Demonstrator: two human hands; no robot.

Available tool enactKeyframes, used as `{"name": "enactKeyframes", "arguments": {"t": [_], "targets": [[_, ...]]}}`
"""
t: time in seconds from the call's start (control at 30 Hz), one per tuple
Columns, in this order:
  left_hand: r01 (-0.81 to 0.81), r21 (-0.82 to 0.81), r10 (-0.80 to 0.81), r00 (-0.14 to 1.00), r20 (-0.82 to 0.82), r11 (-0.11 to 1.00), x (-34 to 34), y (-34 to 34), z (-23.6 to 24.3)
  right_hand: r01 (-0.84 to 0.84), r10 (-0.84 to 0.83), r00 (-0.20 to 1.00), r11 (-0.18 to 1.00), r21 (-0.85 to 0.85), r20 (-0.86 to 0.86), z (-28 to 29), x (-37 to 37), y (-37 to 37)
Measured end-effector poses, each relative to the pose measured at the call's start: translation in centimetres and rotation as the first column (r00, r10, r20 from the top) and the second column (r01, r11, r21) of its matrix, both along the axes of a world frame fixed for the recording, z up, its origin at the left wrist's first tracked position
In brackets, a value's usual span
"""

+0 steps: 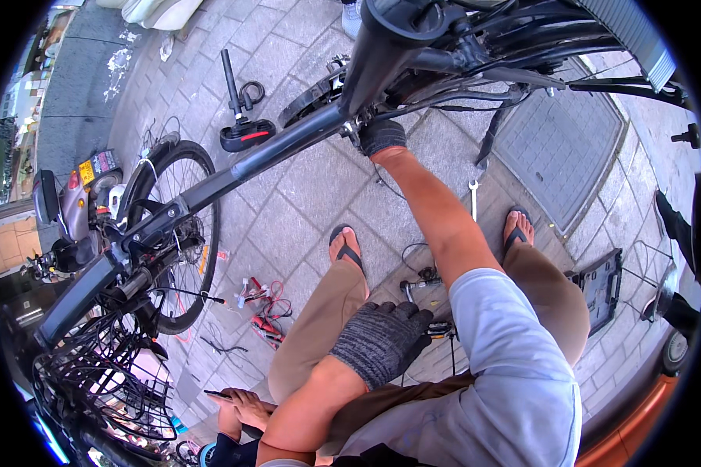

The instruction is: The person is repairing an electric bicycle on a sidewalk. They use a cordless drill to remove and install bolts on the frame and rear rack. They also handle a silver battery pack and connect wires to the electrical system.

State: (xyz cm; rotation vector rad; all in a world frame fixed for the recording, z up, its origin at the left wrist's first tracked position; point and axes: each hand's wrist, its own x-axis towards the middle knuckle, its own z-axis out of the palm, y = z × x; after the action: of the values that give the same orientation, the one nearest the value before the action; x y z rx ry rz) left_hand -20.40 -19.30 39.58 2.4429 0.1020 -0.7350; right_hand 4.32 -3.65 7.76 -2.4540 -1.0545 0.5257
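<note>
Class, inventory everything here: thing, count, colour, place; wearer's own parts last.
Bicycle frame: one, black, top to left.
Spoked wheel: one clear, black, left.
Saddle: one, black and red, upper left.
Scooter: one, grey, far left.
Wires: several, red and black, lower left.
Wrench: one, silver, right of centre.
Metal parts: several, black and silver, centre.
Ground cover: one, grey, upper right.
Ribbed panel: one, grey, top right.
Case: one, black, right.
Vehicle body: one, orange, lower right.
Paving stones: many, grey, ground.
Another person's hand: at least one, bare, lower left.
Feet: two, in dark sandals, centre.
Right hand: one, gloved grey, at frame.
Left hand: one, gloved grey, lower centre.
</note>
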Motion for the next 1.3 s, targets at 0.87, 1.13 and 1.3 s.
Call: {"name": "enactKeyframes", "arguments": {"t": [0.87, 1.13, 1.3], "targets": [[0.073, -0.011, -0.073, 0.997, 0.016, 0.997, 1.9, -1.9, 0.6, -0.044, 0.025, 0.977, 0.995, -0.086, -0.211, 1.7, 0.1, -8.9], [0.016, 0.011, -0.016, 1.000, -0.024, 1.000, 0.5, -0.6, -0.1, -0.092, 0.044, 0.955, 0.984, -0.154, -0.292, -3.7, -0.4, -2.0], [-0.013, 0.008, 0.013, 1.000, -0.019, 1.000, -0.2, -0.7, -0.1, 0.049, 0.009, 0.790, 0.996, 0.078, -0.614, -6.2, -3.1, -4.5]]}}
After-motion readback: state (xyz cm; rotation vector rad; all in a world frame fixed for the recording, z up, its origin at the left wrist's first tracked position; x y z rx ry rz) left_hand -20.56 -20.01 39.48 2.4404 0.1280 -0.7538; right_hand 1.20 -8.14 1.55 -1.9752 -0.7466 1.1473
